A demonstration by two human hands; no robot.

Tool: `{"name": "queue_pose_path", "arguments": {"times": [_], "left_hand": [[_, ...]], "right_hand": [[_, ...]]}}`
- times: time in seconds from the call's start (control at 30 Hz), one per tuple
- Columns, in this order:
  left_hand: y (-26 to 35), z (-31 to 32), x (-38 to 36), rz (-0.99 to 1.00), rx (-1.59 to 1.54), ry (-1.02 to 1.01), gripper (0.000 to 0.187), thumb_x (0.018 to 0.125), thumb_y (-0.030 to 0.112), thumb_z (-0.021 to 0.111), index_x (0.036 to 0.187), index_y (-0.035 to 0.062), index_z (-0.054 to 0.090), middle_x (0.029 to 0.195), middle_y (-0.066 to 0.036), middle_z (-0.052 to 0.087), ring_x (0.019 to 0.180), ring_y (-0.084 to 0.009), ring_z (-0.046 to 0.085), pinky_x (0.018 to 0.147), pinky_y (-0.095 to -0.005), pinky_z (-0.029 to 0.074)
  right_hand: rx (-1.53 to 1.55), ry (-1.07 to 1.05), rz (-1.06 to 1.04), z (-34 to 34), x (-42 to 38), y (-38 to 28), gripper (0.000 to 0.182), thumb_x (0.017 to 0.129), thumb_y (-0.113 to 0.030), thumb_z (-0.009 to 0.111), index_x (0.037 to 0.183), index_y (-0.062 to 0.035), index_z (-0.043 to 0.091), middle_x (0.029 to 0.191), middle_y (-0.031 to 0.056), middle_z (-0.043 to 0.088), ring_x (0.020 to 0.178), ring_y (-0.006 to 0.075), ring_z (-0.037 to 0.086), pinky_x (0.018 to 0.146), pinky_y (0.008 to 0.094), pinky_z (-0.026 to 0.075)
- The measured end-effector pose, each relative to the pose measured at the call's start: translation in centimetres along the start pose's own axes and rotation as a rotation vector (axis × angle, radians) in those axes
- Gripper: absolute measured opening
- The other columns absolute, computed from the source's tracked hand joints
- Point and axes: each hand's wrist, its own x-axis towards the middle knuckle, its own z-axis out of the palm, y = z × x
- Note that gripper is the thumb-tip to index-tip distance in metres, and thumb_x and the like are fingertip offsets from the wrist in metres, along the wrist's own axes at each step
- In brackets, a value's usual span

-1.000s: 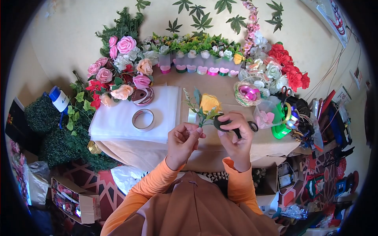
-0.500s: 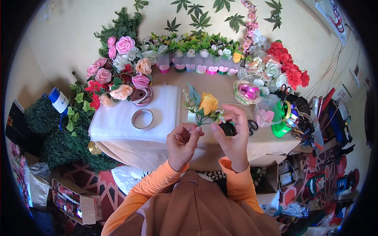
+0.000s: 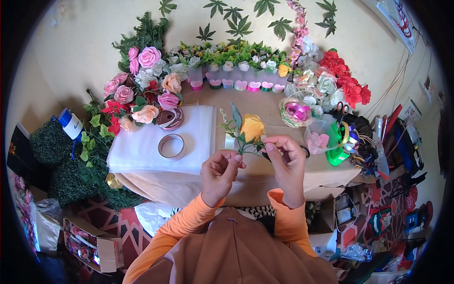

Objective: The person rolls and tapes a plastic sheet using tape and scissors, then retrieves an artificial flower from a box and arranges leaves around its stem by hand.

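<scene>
A yellow artificial rose [image 3: 252, 128] with green leaves and a thin sprig of small pale buds [image 3: 225, 124] stands upright in front of me. My left hand [image 3: 222, 170] pinches its stem low down, thumb against the curled fingers. Just right of the bloom, my right hand [image 3: 287, 158] has thumb and forefinger closed on a green sprig [image 3: 257, 152] that branches out from the same stem. Behind the flower, a small roll of pale ribbon [image 3: 229, 141] lies on the table. Black-handled scissors [image 3: 306, 151] are partly hidden behind my right hand.
White translucent sheets [image 3: 137, 154] lie at left, with a tape roll [image 3: 171, 146] and a ribbon spool [image 3: 170, 118] on them. At right are a wicker basket [image 3: 296, 113] and a clear tub of pink pieces [image 3: 319, 139]. Frosted holders [image 3: 241, 75] with flowers line the back.
My right hand's fingers were apart beside the rose; they have come together on a sprig, drawn out to the right. The left hand keeps its pinch on the stem.
</scene>
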Motion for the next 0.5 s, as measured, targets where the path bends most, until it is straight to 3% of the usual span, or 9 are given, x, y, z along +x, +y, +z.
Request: {"name": "queue_pose_path", "arguments": {"times": [0.5], "left_hand": [[-0.03,-0.34,0.12,-0.034,-0.072,-0.012,0.011,0.087,0.009,0.056,0.091,-0.001,0.055,0.07,-0.006,0.06,0.046,-0.0038,0.042,0.041,-0.0174,0.034]], "right_hand": [[-0.014,-0.029,0.09,-0.5,-0.41,-0.84,0.009,0.082,0.002,0.057,0.089,0.0019,0.062,0.083,0.0024,0.06,0.075,0.0053,0.053,0.068,0.0186,0.042]]}}
